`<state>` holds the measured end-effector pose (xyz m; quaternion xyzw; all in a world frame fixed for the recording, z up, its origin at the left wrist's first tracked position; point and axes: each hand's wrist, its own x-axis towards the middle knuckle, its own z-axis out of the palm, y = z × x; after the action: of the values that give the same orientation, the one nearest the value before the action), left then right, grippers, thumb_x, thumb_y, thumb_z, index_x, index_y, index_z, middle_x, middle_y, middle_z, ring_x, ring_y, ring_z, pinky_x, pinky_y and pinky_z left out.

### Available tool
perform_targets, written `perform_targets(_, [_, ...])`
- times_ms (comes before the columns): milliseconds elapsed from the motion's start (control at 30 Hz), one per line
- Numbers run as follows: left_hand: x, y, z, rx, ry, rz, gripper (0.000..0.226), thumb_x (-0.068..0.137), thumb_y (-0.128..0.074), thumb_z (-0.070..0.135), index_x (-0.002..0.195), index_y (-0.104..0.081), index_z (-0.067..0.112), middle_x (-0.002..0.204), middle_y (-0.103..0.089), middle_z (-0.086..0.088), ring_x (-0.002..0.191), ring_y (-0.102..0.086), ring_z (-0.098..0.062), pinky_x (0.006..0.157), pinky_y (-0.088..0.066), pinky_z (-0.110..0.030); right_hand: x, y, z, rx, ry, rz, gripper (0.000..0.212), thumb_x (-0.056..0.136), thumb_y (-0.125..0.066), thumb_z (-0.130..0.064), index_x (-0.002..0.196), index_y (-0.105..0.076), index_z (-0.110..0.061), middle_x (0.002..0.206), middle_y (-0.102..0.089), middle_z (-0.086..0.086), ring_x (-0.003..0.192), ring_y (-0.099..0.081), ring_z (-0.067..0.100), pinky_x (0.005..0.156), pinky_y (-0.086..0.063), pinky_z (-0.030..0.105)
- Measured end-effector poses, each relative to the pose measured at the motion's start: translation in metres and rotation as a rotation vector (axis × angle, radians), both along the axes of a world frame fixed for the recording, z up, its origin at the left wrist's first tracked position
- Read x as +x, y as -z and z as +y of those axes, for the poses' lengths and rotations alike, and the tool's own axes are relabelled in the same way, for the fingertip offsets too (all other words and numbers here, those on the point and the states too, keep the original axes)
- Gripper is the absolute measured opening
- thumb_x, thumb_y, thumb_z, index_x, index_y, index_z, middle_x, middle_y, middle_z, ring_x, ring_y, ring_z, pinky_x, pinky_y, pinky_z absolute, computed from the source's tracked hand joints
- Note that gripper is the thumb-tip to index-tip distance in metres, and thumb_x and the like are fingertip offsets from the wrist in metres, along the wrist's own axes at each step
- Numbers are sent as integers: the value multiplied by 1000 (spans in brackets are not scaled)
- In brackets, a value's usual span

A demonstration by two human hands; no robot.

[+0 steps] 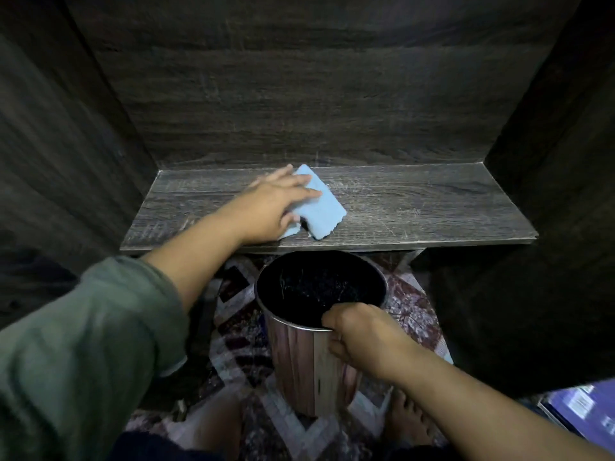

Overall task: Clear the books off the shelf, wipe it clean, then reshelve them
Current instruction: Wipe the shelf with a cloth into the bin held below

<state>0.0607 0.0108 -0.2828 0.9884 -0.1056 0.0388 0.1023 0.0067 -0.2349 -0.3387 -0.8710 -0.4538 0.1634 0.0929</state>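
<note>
While L hand (276, 207) presses blue cloth (321, 209) flat-fingered on shelf (432, 207), R hand (359, 334) grips bin (299, 361) rim (fingers curled).

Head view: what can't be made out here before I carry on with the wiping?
All in the head view:
Inside the bin: too dark to tell contents; the right hand covers part of its rim.
The cloth: its left part is hidden under the left hand.
The purple book: cut off by the bottom-right edge; how many lie there is unknown.
The shelf: too dim to judge dust.
</note>
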Motion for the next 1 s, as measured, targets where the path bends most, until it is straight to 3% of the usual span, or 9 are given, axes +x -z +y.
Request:
perform_targets(100, [-34,8,-10,-21,-73,-71,56,87,-63,16,140,-49,26,153,-36,-2,143,-26,-28,113,-29,-54,0,1,3,-7,-6,-3,13,84,-57,-20,96,-59,-15,107,-59,5,103,-58,33,77,-51,37])
perform_targets(333, [-163,27,-61,45,-180,-46,62,68,-76,25,127,-61,14,124,-60,-6,116,-58,-28,97,-50,-42,-6,-3,11,17,3,2,17,86,-57,-19,102,-62,-15,111,-60,7,104,-60,32,77,-48,36])
perform_targets(467, [-177,35,-85,57,-270,45,66,73,-78,26,134,-55,16,130,-55,-4,122,-52,-27,101,-43,-39,-11,-10,17,9,-7,-59,20,87,-55,-19,106,-59,-14,112,-59,8,106,-57,32,76,-47,37])
perform_targets(600, [-165,43,-77,68,-300,7,34,59,-82,15,89,-67,18,86,-59,-2,82,-60,-26,69,-52,-38,-10,-17,23,5,-4,-82,15,86,-59,-19,100,-58,-13,110,-59,9,105,-57,33,76,-46,36])
perform_targets(667, [-153,40,-66,-1,-261,40,25,66,-77,12,86,-64,18,84,-57,-2,86,-57,-27,71,-51,-38,-8,-15,24,6,17,-58,12,84,-62,-19,94,-59,-15,107,-60,8,102,-59,32,76,-48,36])
perform_targets(800, [-143,46,-54,-27,-198,103,24,81,-68,16,104,-63,21,102,-56,2,104,-49,-17,82,-39,-29,5,-17,20,65,55,161,12,75,-66,-22,70,-57,-29,85,-65,-1,83,-63,20,74,-53,34])
perform_targets(833, [-143,48,-51,-46,-192,120,23,81,-69,14,102,-63,20,101,-57,1,103,-50,-18,79,-38,-28,10,-22,17,94,58,205,7,75,-67,-22,75,-64,-28,85,-67,-6,82,-63,14,75,-52,30])
perform_targets(900, [-143,52,-43,-102,-191,125,23,75,-72,10,95,-65,19,95,-59,1,97,-52,-19,75,-38,-29,23,-36,13,142,99,256,17,74,-69,-24,91,-71,-25,91,-69,-10,84,-63,8,81,-50,24])
perform_targets(1000, [-142,54,-33,-150,-187,116,24,68,-77,7,85,-65,20,86,-59,4,90,-53,-17,72,-38,-27,54,-50,21,319,183,210,20,74,-64,-27,93,-70,-23,91,-71,-2,82,-66,19,80,-51,29])
